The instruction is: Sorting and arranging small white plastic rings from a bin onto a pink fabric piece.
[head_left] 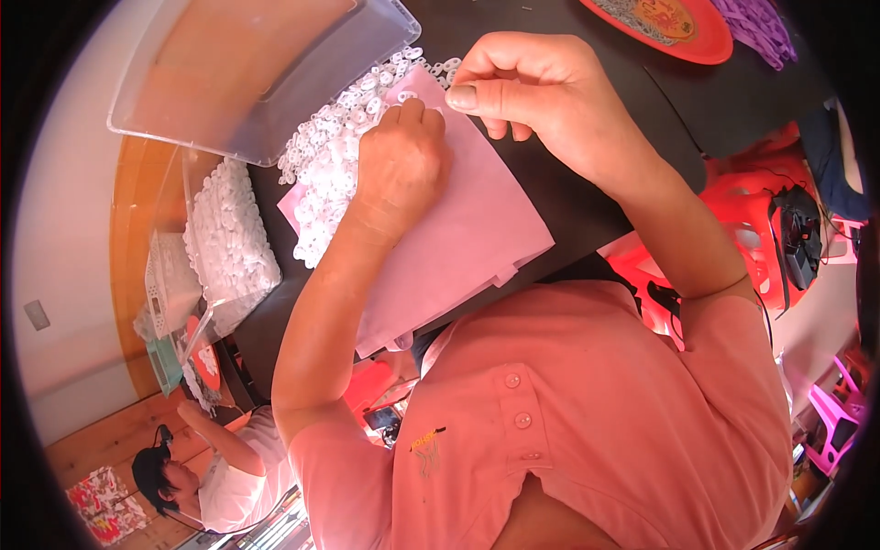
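Observation:
My left hand (403, 160) is closed over the pink cloth (477, 206), with a small white oval piece with a hole (407, 95) at its curled fingertips. Just to its right, my right hand (541, 87) is raised with thumb and forefinger pressed together. Whatever that pinch holds is too small to make out. A heap of loose white oval pieces (316, 174) spreads beside my left hand, partly on the cloth's left side. The cloth lies on the dark table (573, 215) and reaches its near edge.
Behind the heap a clear plastic bin (275, 73) is tilted. Left of it stands another clear bin holding white pieces (229, 229). Far right are a red plate (706, 41) and purple strips (756, 27). A red chair (742, 220) stands right; another person (229, 467) sits lower left.

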Motion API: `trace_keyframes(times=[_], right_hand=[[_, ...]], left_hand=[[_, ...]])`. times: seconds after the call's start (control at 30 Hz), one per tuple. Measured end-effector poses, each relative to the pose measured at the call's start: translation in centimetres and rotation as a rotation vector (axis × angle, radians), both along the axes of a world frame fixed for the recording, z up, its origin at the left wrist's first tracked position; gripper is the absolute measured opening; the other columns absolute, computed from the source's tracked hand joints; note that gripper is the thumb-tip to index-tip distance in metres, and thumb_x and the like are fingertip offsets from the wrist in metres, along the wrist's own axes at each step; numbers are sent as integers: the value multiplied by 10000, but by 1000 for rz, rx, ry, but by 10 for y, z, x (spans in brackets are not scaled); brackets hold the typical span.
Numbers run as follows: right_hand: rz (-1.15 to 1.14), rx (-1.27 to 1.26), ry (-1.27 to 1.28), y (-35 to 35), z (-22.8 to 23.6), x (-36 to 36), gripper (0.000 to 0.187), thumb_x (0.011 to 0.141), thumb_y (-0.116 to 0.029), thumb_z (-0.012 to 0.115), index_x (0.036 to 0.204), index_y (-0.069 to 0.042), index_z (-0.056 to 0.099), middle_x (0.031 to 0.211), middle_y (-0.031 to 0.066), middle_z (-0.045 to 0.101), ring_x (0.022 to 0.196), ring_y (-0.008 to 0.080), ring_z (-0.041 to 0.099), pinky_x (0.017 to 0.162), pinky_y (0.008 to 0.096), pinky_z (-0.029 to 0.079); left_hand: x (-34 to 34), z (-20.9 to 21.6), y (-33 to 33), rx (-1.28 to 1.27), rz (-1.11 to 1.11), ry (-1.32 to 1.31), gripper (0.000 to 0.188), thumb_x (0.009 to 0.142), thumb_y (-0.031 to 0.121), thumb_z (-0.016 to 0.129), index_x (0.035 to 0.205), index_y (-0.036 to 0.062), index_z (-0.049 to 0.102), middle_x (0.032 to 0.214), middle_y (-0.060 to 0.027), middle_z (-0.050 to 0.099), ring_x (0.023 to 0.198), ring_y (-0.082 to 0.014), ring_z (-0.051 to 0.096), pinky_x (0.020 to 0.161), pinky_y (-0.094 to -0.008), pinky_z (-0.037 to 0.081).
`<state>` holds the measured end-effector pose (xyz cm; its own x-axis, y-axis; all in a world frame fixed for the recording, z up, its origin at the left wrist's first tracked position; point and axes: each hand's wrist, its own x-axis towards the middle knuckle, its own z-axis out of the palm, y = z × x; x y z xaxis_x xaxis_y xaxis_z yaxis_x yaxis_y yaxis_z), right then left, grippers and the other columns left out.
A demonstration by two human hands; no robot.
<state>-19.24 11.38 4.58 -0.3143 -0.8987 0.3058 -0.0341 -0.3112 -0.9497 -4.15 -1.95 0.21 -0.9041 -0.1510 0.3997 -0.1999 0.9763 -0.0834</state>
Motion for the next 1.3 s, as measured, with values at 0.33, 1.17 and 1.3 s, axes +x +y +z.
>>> trace_keyframes(times=[0.33,1.17,1.3], right_hand=[[-53,-5,99,-10,-15,-5,154,852,-130,693,836,21,668,692,44,629,613,99,536,566,264,430],[-81,-77,569,-27,-46,8,70,827,-74,626,847,-16,592,715,103,607,657,229,581,627,343,456],[-237,-84,701,-26,-44,11,86,845,-47,643,852,-15,563,710,78,594,632,189,560,608,313,449]], left_hand=[[15,11,5,437,43,189,88,732,38,659,745,28,572,757,-110,571,662,-251,607,576,-360,501],[24,26,33,1582,306,520,116,834,95,632,847,-17,658,689,-36,586,514,-88,464,463,-218,322],[29,7,25,1151,336,500,60,822,61,651,833,2,661,685,-25,598,546,-113,517,516,-253,413]])
